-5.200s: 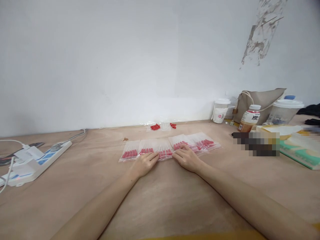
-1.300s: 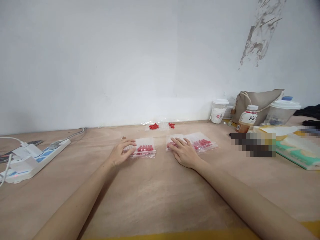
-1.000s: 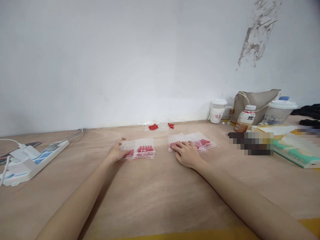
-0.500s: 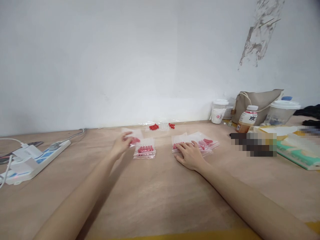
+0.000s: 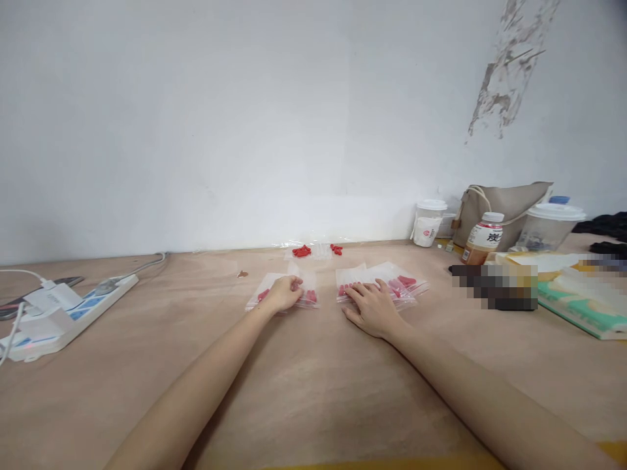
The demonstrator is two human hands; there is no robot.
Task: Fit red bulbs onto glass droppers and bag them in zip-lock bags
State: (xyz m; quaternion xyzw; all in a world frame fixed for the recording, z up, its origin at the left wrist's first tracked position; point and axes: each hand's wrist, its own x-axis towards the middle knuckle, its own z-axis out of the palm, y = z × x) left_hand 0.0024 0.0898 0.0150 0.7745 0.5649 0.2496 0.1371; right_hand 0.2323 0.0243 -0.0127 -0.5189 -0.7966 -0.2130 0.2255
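My left hand is over the left pile of small clear zip bags, its fingers curled together. It seems to pinch a bag whose pale corner rises behind the fingers; the grip itself is partly hidden. Red, pill-shaped pieces show through the plastic on both sides of this hand. Palm down, my right hand lies with fingers spread on the right group of zip bags, which overlap in a fan and hold similar red pieces. Behind both hands, loose red pieces rest on clear plastic near the wall.
At left lies a white power strip with chargers and cables. A lidded cup, a drink bottle, a grey bag, a large clear tub and a green-white tissue pack stand or lie at right. The wall bounds the back.
My left hand has moved right with a bag, from beside the left pile to on top of it. That pile now spreads wider. My right hand stays on its bags.
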